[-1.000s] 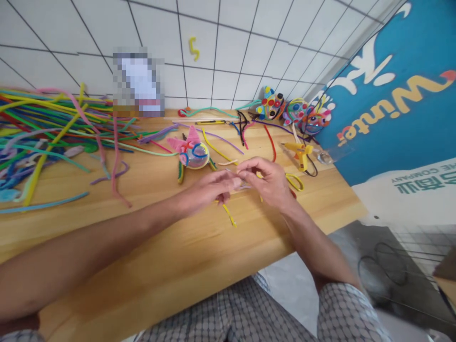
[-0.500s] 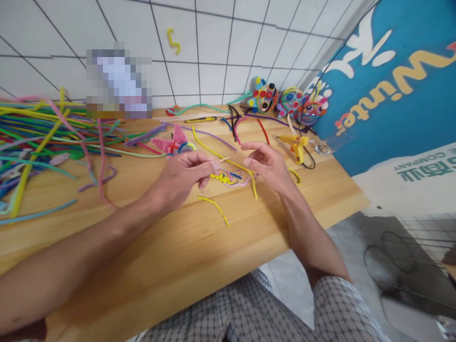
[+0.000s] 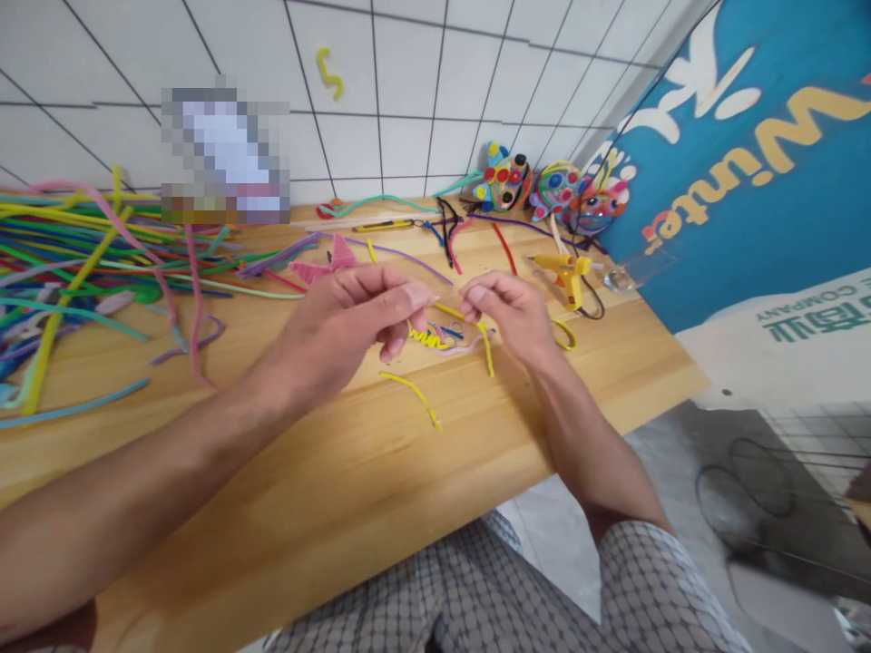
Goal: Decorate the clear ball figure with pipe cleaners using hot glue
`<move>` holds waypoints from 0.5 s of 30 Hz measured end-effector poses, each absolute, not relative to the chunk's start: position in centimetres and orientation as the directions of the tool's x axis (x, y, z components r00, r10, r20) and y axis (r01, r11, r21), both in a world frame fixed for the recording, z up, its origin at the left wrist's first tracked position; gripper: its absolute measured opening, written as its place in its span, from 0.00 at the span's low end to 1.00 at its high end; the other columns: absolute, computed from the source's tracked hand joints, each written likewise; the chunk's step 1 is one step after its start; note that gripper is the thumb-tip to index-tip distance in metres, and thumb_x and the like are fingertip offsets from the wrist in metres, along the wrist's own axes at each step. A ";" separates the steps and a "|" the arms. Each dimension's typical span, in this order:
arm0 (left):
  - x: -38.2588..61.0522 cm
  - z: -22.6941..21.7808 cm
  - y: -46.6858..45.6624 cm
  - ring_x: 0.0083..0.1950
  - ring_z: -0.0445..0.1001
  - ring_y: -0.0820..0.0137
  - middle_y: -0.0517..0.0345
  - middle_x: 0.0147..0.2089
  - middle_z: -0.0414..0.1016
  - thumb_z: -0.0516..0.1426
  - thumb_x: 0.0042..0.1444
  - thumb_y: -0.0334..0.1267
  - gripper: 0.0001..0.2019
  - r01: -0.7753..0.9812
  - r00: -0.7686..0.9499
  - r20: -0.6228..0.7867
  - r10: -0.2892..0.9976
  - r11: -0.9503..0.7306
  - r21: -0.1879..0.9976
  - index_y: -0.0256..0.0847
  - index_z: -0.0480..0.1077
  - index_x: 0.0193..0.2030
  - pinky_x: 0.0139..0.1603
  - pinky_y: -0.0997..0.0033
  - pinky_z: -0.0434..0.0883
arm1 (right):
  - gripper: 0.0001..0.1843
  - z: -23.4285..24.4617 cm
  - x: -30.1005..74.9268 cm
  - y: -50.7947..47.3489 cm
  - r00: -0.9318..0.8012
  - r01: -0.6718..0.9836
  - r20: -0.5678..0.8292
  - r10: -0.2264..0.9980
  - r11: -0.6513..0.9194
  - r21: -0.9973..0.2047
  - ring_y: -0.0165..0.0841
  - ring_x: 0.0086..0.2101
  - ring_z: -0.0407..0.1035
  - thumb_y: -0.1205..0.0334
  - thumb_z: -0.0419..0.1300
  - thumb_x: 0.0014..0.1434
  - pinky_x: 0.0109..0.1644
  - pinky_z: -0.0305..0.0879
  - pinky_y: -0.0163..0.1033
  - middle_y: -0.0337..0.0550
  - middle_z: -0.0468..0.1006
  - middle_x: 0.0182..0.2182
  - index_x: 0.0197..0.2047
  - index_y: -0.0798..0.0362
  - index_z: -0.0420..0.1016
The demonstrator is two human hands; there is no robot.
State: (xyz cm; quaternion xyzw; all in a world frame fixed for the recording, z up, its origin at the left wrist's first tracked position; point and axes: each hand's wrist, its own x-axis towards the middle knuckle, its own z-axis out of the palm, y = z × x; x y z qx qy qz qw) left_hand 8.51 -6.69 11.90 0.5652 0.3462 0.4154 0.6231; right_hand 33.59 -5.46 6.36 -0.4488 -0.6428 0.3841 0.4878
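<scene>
Above the wooden table, my left hand (image 3: 364,313) pinches a thin pale piece (image 3: 436,299) between thumb and forefinger; only its tip shows. Just to the right, my right hand (image 3: 512,313) is closed with thumb and fingertips together; I cannot make out whether anything is in them. Under and between the hands lie a coiled yellow pipe cleaner (image 3: 427,339) and a bent yellow pipe cleaner (image 3: 488,349). Nearer to me lies a short yellow pipe cleaner (image 3: 416,392). A pink fuzzy star-like shape (image 3: 327,263) is partly hidden behind my left hand.
A heap of coloured pipe cleaners (image 3: 74,245) covers the table's left. A yellow glue gun (image 3: 563,275) lies at the right, with its cable. Decorated balls (image 3: 504,180) stand along the tiled wall. A yellow cutter knife (image 3: 387,225) lies near the back.
My right hand's fingers, apart before, have closed together. My left hand has turned slightly and moved a little to the right, so less of the pale piece shows.
</scene>
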 end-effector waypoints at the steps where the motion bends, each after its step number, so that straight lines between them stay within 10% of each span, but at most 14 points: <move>1: 8.7 10.8 -6.7 0.25 0.68 0.74 0.57 0.33 0.79 0.74 0.60 0.54 0.18 -0.126 0.419 0.006 0.908 0.051 0.991 0.42 0.79 0.33 0.25 0.69 0.65 | 0.22 6.8 33.9 -5.5 -0.058 0.171 0.312 0.948 0.317 -0.933 0.33 0.31 0.78 0.36 0.71 0.69 0.41 0.79 0.41 0.39 0.86 0.33 0.42 0.48 0.86; 10: 11.6 6.2 -6.6 0.24 0.67 0.77 0.58 0.33 0.79 0.68 0.59 0.49 0.14 -0.123 0.445 -0.160 0.881 0.237 0.964 0.39 0.79 0.36 0.24 0.75 0.63 | 0.13 7.8 32.8 -7.2 -0.329 0.302 0.416 0.848 0.512 -0.804 0.38 0.51 0.85 0.48 0.69 0.76 0.59 0.80 0.46 0.42 0.91 0.52 0.57 0.42 0.89; 15: 12.6 6.2 -6.4 0.22 0.65 0.77 0.59 0.29 0.77 0.65 0.62 0.48 0.13 -0.151 0.416 -0.194 0.888 0.278 0.949 0.40 0.76 0.33 0.22 0.75 0.59 | 0.12 6.3 32.4 -6.9 -0.346 0.451 0.424 0.837 0.545 -0.707 0.39 0.48 0.86 0.51 0.65 0.78 0.57 0.80 0.45 0.41 0.92 0.46 0.52 0.41 0.91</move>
